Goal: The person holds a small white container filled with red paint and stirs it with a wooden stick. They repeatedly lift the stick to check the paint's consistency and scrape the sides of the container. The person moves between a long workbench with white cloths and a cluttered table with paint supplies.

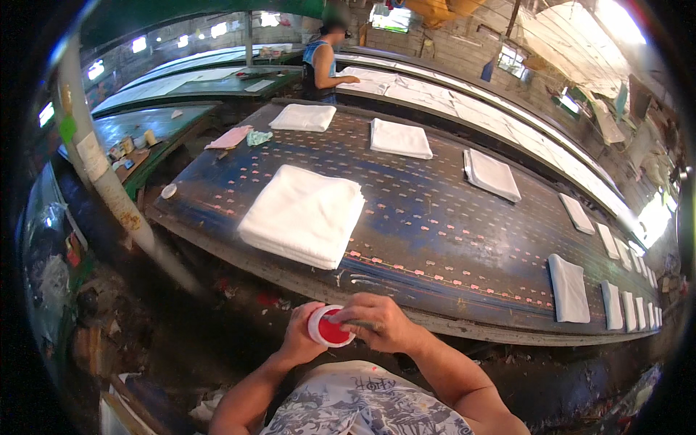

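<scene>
Close to my body, my left hand (303,335) is wrapped around the side of a small white tub (316,328) of bright red paint or ink (333,333). My right hand (379,321) is closed over the tub's opening, gripping a thin dark tool that slants toward the red; its exact kind is mostly hidden by the fingers. Beyond the tub, a thick stack of folded white cloths (304,214) lies on the near side of a long dark table (428,239).
More folded white cloth stacks (401,138) line the table's far side and right end (568,288). Pink (230,138) and green rags (259,138) lie at its left. A rusty post (109,174) stands left. Another person (321,69) works at the table behind.
</scene>
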`<state>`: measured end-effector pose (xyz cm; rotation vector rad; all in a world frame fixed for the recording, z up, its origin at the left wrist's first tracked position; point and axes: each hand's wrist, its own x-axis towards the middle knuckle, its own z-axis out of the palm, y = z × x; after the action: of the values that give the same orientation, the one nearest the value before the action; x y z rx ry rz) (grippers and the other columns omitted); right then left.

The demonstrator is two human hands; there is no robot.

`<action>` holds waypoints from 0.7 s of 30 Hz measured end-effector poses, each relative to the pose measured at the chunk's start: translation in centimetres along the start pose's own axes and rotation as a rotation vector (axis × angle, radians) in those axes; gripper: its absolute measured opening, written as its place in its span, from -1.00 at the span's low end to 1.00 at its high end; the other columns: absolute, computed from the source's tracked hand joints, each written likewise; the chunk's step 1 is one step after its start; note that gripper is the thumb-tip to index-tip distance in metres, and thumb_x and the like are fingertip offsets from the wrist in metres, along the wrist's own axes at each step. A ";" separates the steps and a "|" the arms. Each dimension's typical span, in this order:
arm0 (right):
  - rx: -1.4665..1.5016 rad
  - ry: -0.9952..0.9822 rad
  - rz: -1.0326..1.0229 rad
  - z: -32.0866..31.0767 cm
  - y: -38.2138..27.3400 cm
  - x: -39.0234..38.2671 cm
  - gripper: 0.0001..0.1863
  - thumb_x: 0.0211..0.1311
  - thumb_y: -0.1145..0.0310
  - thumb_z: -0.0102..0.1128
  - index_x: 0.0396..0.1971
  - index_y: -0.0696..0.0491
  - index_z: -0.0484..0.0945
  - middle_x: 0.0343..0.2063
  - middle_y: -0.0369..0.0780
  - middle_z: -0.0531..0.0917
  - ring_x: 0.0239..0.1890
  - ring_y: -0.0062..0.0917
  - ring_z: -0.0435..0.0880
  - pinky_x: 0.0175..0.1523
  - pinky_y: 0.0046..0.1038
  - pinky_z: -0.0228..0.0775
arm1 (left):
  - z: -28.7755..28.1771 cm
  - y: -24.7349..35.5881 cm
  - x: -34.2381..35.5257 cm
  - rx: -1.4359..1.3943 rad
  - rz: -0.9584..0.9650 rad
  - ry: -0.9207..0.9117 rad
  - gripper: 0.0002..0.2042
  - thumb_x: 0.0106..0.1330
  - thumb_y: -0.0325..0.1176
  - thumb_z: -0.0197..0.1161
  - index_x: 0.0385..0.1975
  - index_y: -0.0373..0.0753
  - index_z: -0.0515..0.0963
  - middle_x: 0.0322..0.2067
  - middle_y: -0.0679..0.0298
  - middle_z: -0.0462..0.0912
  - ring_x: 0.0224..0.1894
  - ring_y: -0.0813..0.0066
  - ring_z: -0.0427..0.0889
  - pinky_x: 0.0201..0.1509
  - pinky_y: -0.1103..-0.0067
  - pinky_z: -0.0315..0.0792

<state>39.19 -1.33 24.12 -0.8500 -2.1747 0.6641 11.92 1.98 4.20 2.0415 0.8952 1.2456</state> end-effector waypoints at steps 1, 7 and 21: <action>0.026 0.019 0.011 -0.5 -0.2 -0.3 -0.72 0.44 0.45 0.62 0.10 0.04 0.88 -0.15 -0.05 0.83 -0.06 0.02 0.86 0.02 -0.01 0.74 | 0.8 0.2 0.4 0.024 0.033 0.012 -0.07 0.01 -0.32 1.01 0.45 -0.15 0.61 0.33 0.08 0.74 0.39 0.00 0.75 0.49 0.14 0.66; -0.141 0.060 0.005 -3.5 2.0 -3.5 -0.86 0.55 0.36 0.57 -0.15 0.12 0.86 -0.21 -0.04 0.90 -0.17 -0.02 0.90 0.05 -0.07 0.74 | 5.8 2.5 -1.0 0.014 -0.085 0.128 -0.07 0.07 -0.21 0.99 0.51 -0.10 0.64 0.38 0.07 0.76 0.49 -0.02 0.71 0.56 0.11 0.59; 0.102 -0.203 -0.262 -1.9 0.7 -0.4 -0.82 0.55 0.54 0.51 0.05 0.20 0.87 -0.11 -0.07 0.92 -0.10 -0.11 0.90 0.10 -0.10 0.77 | 6.0 4.7 -6.5 0.217 -0.188 0.411 -0.08 0.02 -0.27 0.89 0.49 -0.11 0.60 0.35 -0.01 0.76 0.44 -0.19 0.73 0.56 -0.01 0.57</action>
<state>41.12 -0.80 24.68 -0.4490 -2.3560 0.7473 16.27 -6.76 1.95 1.8326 1.4322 1.5448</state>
